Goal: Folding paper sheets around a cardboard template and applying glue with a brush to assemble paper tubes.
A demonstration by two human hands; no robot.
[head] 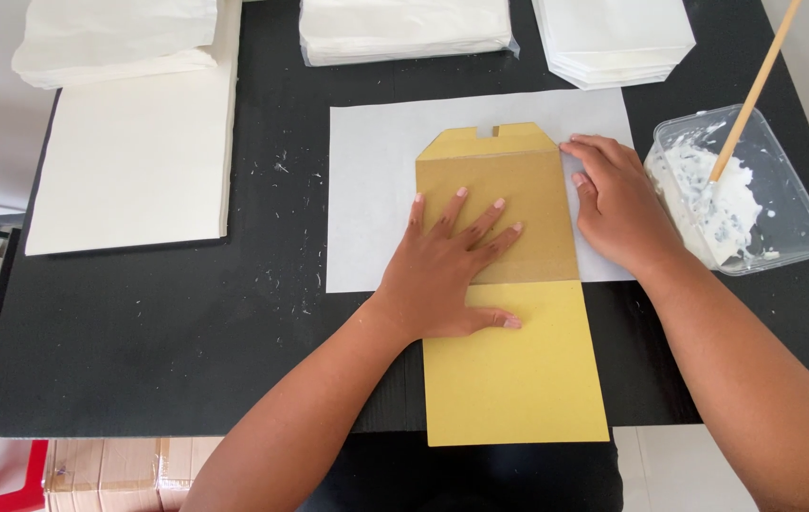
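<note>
A yellow-brown paper envelope [504, 284] was laid flat at the centre of the black table [158, 332], its upper half folded over and resting on a white sheet [376, 190]. The left hand [447, 270] was pressed palm-down on the fold, fingers spread open and flat, gripping nothing; the envelope lay directly beneath them, its notched top edge at twelve o'clock from the fingertips. The right hand [618, 204] was set at three o'clock of the envelope, fingers extended and laid along its right edge, holding nothing. At three o'clock from that hand a clear tub of white paste [741, 194] was seen, a wooden stick [750, 100] leaning in it. Stacks of white paper [139, 152] were placed at ten to one o'clock.
</note>
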